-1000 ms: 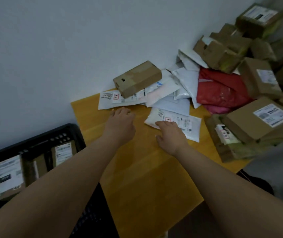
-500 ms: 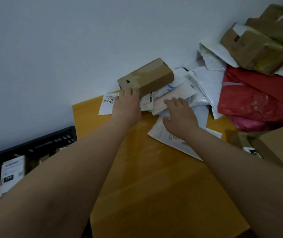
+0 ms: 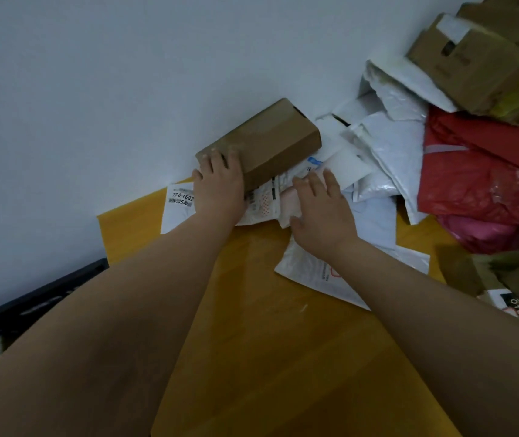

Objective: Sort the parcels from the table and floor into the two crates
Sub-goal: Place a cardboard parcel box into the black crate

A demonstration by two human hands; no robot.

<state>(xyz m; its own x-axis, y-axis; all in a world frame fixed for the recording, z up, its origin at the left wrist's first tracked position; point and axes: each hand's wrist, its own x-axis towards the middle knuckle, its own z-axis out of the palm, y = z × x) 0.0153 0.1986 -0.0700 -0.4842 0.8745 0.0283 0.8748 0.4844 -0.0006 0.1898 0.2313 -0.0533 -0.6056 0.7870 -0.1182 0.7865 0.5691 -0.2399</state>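
Table (image 3: pixel 283 357): a yellow-orange wooden top set against a pale wall, bare along its near edge, parcels heaped at its far edge and far right corner.
Crate (image 3: pixel 40 298): one dark plastic crate shows, low beside the table's left edge; a white label shows inside it.
Both arms: bare forearms stretch from the near edge toward the far edge, palms down.
Right hand (image 3: pixel 323 212): fingers spread and nearly straight, lying flat on a pinkish mailer (image 3: pixel 286 203) in the flat pile, holding nothing.
Left hand (image 3: pixel 220 187): fingers bent over the near end of the brown box (image 3: pixel 261 143), touching its end face; whether it has a real grip I cannot tell.
Brown box: one long cardboard carton, tilted, near the far left corner, resting on a white labelled mailer (image 3: pixel 177 203) and close to the wall.
Flat mailers: several white and grey ones overlapping mid-table; one large white one (image 3: pixel 321 272) lies nearest, under the right wrist.
Red bag (image 3: pixel 485 171): one crumpled red plastic parcel toward the right edge, with one pink bag (image 3: pixel 485 234) just in front of it.
Far right corner: at least two brown cartons (image 3: pixel 469 64) stacked above the red bag.
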